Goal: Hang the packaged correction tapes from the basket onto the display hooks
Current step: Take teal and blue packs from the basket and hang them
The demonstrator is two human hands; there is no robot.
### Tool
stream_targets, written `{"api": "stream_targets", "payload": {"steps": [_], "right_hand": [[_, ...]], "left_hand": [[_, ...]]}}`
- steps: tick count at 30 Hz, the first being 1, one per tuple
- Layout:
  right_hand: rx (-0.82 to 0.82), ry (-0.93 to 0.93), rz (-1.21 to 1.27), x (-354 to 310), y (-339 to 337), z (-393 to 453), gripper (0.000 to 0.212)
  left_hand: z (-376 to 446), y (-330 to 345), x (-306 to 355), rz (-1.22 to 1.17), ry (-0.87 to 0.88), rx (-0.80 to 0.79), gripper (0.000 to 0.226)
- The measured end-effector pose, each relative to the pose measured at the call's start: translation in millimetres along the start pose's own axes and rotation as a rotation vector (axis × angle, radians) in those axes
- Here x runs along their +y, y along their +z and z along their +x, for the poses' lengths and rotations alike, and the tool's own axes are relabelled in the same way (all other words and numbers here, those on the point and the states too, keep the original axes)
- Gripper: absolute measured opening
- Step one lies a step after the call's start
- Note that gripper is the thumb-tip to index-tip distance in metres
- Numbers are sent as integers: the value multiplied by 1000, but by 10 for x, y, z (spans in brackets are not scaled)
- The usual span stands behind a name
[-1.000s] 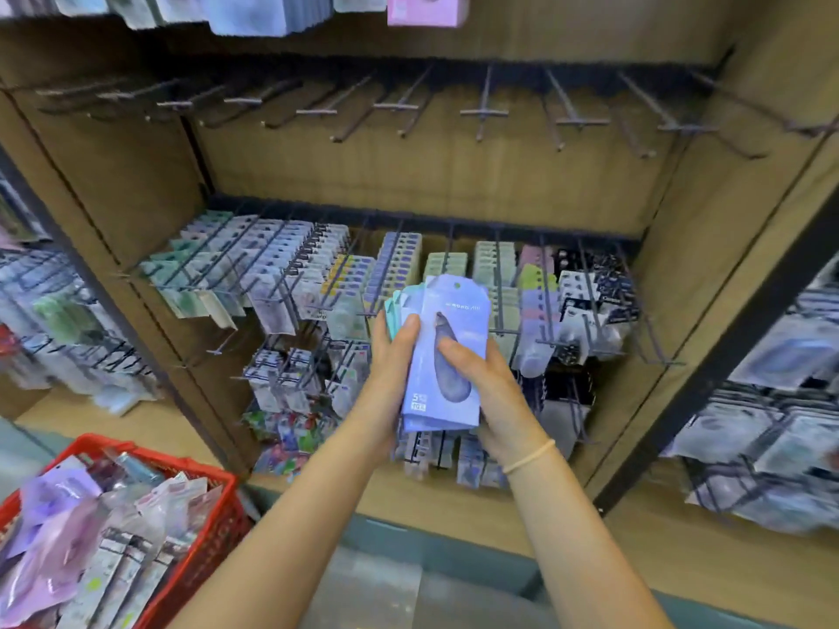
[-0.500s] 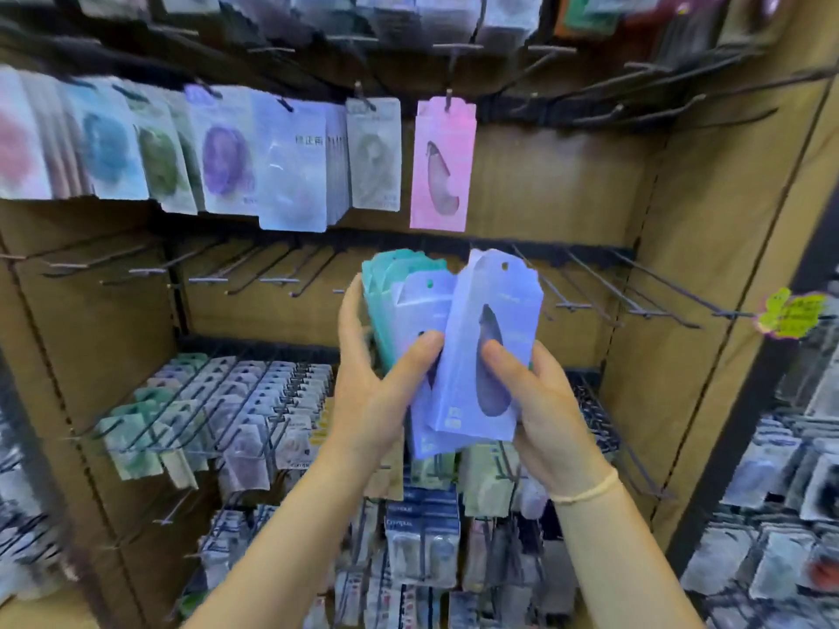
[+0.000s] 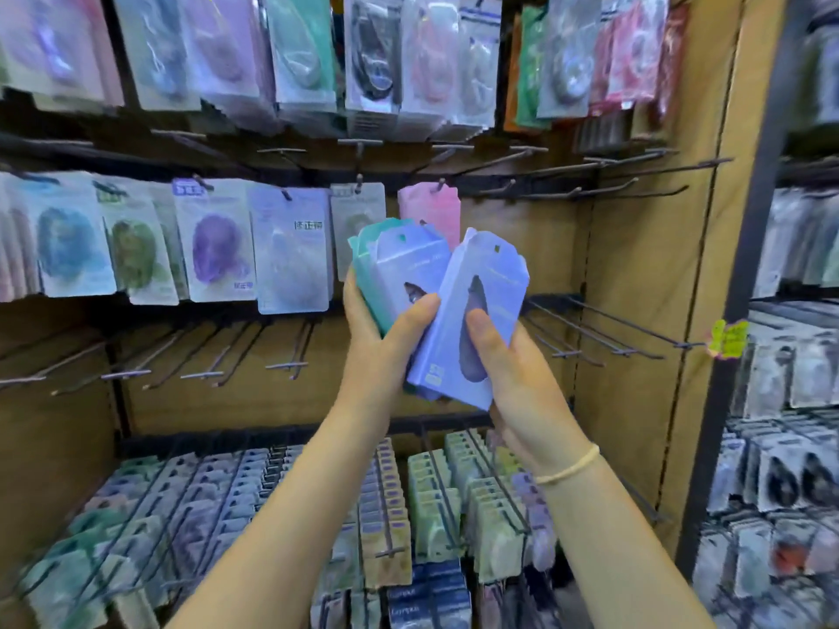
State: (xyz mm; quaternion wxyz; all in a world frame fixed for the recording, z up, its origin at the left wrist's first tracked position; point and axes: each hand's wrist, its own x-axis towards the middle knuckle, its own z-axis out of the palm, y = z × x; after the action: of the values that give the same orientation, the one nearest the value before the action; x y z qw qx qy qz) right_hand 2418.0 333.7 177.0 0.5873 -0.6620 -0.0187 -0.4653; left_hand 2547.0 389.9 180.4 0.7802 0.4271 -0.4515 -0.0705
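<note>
left hand point(image 3: 377, 338) grips fanned pack stack point(image 3: 399, 270) | right hand point(image 3: 513, 379) pinches one lilac pack point(image 3: 476, 311) | both just below pink pack point(image 3: 431, 211)

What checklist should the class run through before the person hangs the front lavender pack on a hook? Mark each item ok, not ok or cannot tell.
1. Right hand grips the front lavender pack: ok.
2. Left hand holds the remaining stack: ok.
3. Front pack separated from the stack: ok, fanned to the right.
4. Hang hole at the pack's top visible and unblocked: ok.
5. Bare hooks available right of the pink pack: ok.
6. Hole aligned with a hook tip: not ok, pack sits below and left of them.
</note>
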Motion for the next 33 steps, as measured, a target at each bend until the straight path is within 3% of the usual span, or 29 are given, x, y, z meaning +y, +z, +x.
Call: {"api": "stream_targets", "payload": {"steps": [6, 15, 20, 24, 33], "right_hand": [[25, -14, -182, -240, -501, 238, 13], [81, -78, -348, -311, -824, 953, 13], [83, -80, -312, -168, -882, 1165, 22], [103, -101, -260, -89, -924, 1215, 14], [153, -104, -252, 0, -951, 1240, 29]], "left_hand": [[174, 40, 8, -67, 63, 163, 98], [412, 278, -115, 28, 61, 180, 97], [465, 350, -132, 43, 75, 215, 81], [478, 384, -143, 63, 96, 230, 79], [481, 441, -189, 86, 98, 238, 80]]}}
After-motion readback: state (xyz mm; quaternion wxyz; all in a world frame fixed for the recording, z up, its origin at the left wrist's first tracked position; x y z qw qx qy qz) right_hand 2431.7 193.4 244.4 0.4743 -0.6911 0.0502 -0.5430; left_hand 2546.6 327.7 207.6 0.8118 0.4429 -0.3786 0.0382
